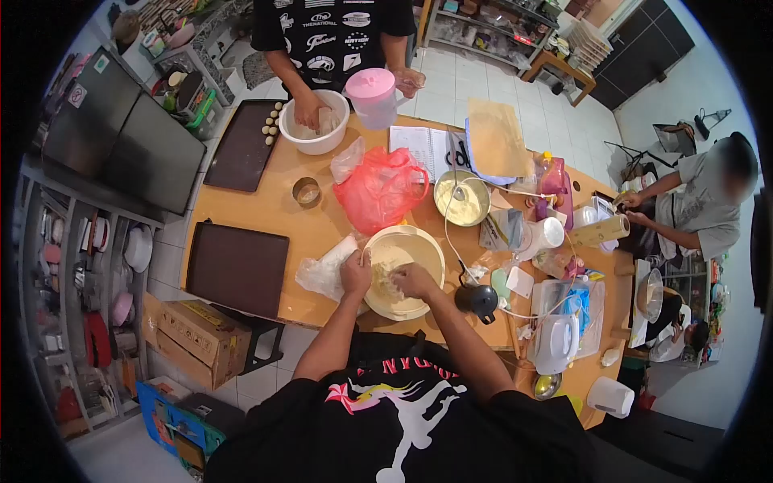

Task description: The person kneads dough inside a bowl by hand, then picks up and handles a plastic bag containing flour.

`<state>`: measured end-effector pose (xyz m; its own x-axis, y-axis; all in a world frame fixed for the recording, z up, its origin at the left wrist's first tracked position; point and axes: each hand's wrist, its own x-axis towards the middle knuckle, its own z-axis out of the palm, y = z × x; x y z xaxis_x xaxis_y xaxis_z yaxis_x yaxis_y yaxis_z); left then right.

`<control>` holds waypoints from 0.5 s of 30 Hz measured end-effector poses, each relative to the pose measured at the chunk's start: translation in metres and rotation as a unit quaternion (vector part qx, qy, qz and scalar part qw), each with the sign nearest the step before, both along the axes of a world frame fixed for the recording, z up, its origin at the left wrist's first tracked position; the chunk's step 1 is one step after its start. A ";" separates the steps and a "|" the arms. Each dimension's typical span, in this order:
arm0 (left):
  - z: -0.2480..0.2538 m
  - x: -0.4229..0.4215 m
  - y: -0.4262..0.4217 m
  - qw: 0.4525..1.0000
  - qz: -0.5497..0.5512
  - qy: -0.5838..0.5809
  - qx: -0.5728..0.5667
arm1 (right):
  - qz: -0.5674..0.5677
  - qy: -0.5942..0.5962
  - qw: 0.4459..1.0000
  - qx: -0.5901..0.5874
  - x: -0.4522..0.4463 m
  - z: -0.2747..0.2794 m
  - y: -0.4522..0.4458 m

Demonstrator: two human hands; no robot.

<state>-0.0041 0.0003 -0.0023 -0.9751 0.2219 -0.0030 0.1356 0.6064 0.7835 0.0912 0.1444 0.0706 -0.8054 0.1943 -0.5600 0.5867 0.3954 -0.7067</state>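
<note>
A cream-coloured bowl (pixel 431 249) stands at the table's near edge, with a pale, crumbly dough mixture (pixel 386 278) inside. My left hand (pixel 355 274) is closed on the bowl's left rim. Over the mixture, my right hand (pixel 414 282) has its fingers bent down and pressed together in the dough, and pale bits cling to them. A clear plastic bag (pixel 320 274) lies beside my left hand. Just beyond the bowl sits a red plastic bag (pixel 378 193).
Across the table a person has one hand in a white bowl (pixel 332 138) and holds a pink-lidded jug (pixel 373 101). Two dark baking trays (pixel 237 270) lie left. To the right are a metal bowl (pixel 483 197), a black-and-white hand mixer (pixel 477 302) and a white jug (pixel 555 342).
</note>
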 end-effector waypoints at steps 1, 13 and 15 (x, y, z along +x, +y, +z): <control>0.000 -0.001 0.001 1.000 0.005 -0.008 -0.004 | -0.008 0.057 0.996 0.074 -0.005 -0.016 0.008; -0.001 0.002 0.002 0.999 0.010 0.010 -0.040 | 0.014 -0.061 0.977 0.203 -0.033 -0.047 -0.018; -0.001 0.003 0.002 0.999 0.009 0.013 -0.040 | 0.050 -0.082 0.978 0.184 -0.036 -0.043 -0.015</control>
<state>-0.0009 0.0026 -0.0035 -0.9790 0.2038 0.0050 0.1432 0.6700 0.7284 0.0554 0.1292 0.0274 -0.7364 0.3317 -0.5897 0.6250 0.6674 -0.4050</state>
